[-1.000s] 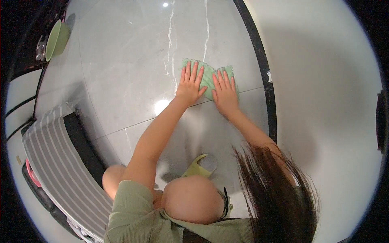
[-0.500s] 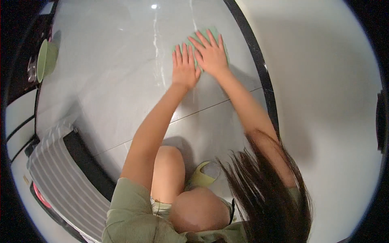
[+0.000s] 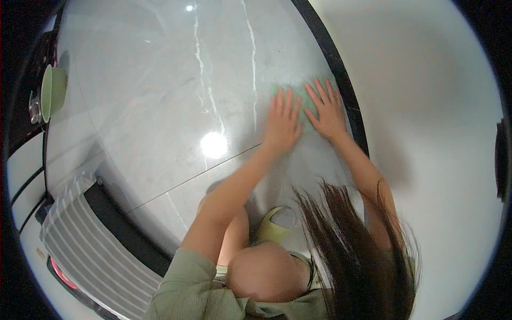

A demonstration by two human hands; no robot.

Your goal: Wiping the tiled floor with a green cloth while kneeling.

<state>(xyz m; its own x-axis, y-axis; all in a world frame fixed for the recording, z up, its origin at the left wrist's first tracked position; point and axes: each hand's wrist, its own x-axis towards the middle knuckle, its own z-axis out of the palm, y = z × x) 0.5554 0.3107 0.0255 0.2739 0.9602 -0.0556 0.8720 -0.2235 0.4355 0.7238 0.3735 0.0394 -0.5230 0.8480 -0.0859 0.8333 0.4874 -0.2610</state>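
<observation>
A pale green cloth [image 3: 309,105] lies spread on the grey tiled floor [image 3: 154,96], close to the black border strip. My left hand [image 3: 284,122] rests flat on its left part, fingers stretched out and a little blurred. On the cloth's right part my right hand [image 3: 326,111] presses flat with its fingers spread, beside the black strip [image 3: 349,101]. Both palms face down, and the hands cover much of the cloth.
The white wall [image 3: 426,106] rises on the right. A light green basin [image 3: 54,93] stands at the far left. Nearer on the left is a striped covered item [image 3: 101,240] with a black edge. My knee and a yellow-green slipper [image 3: 273,226] are below; long hair hangs over my right arm.
Both hands have slid the cloth to the right and nearer to me, up to the black strip. A bright reflection now shows on the floor left of my hands.
</observation>
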